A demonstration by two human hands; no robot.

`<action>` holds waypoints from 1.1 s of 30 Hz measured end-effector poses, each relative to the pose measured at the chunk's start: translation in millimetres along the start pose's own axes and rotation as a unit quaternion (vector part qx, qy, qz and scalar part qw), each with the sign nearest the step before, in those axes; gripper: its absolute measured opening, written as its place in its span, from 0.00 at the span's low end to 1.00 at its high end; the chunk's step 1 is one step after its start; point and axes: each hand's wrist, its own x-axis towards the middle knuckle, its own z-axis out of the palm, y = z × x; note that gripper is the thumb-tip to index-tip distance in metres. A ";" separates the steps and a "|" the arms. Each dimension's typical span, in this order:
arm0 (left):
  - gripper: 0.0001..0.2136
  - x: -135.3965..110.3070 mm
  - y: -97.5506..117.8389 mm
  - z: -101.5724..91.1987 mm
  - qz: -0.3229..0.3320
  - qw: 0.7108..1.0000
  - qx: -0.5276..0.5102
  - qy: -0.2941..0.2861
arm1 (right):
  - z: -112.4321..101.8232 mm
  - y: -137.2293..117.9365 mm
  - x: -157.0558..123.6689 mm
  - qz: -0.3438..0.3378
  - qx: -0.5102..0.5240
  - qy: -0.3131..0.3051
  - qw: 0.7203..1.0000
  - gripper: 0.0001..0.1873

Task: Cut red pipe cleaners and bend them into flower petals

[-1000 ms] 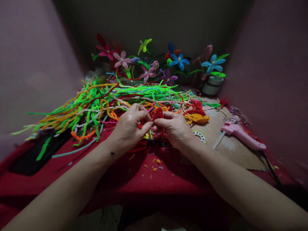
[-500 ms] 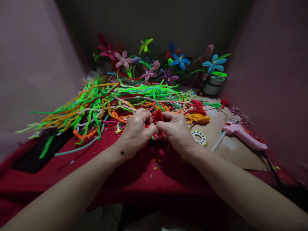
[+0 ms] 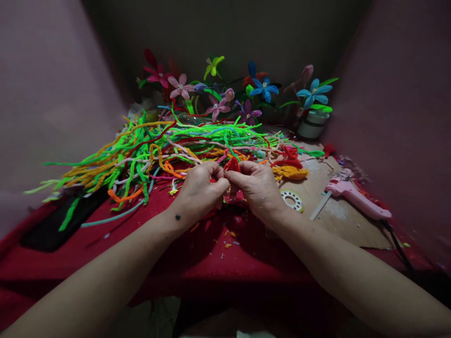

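Observation:
My left hand (image 3: 199,190) and my right hand (image 3: 255,188) meet at the middle of a red-covered table (image 3: 211,263). Both pinch a bent red pipe cleaner piece (image 3: 231,165) that sticks up between the fingertips; more of it is hidden under my right palm. Just behind my hands lies a wide heap of pipe cleaners (image 3: 151,145), mostly green, orange and yellow.
Pipe cleaner flowers (image 3: 243,89) stand at the back. A small white pot (image 3: 312,124) holds some at the back right. A pink glue gun (image 3: 354,197) and a tape roll (image 3: 291,200) lie on cardboard (image 3: 338,220) to the right. A dark flat object (image 3: 52,230) lies left.
My hands have stayed together on the red piece and shifted slightly away from me; the fingers have reworked their pinch on it.

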 end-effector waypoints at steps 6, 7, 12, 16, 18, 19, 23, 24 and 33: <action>0.04 2.6 2.4 -5.2 -0.046 0.989 -0.127 -0.053 | -5.4 1.7 3.4 0.021 0.012 -0.011 1.000 0.08; 0.03 3.8 0.1 -7.3 -0.042 0.985 -0.152 -0.072 | -6.8 1.8 4.8 0.029 0.023 -0.010 0.999 0.08; 0.10 7.1 -10.5 -19.3 -0.016 0.967 -0.222 -0.124 | -12.1 -0.5 11.7 0.047 0.088 0.000 0.995 0.05; 0.11 5.0 -11.0 -22.6 0.069 0.981 -0.165 -0.071 | -13.3 -2.0 13.7 0.051 0.105 -0.003 0.993 0.05; 0.10 3.3 -9.1 -21.4 0.120 0.984 -0.126 -0.028 | -13.1 -2.6 13.6 0.053 0.103 -0.001 0.993 0.05; 0.09 2.4 -8.0 -20.4 0.138 0.984 -0.114 -0.014 | -12.8 -3.1 13.2 0.053 0.102 0.001 0.993 0.05; 0.09 0.2 -6.1 -15.7 0.135 0.983 -0.126 0.019 | -11.1 -5.6 10.6 0.087 0.093 -0.008 0.992 0.06; 0.10 0.1 -6.3 -15.0 0.129 0.982 -0.132 0.030 | -10.8 -5.9 9.8 0.096 0.087 -0.011 0.992 0.06; 0.09 3.9 -15.0 -21.6 0.319 0.921 0.216 0.049 | -12.7 0.0 11.5 0.124 0.095 -0.031 0.987 0.09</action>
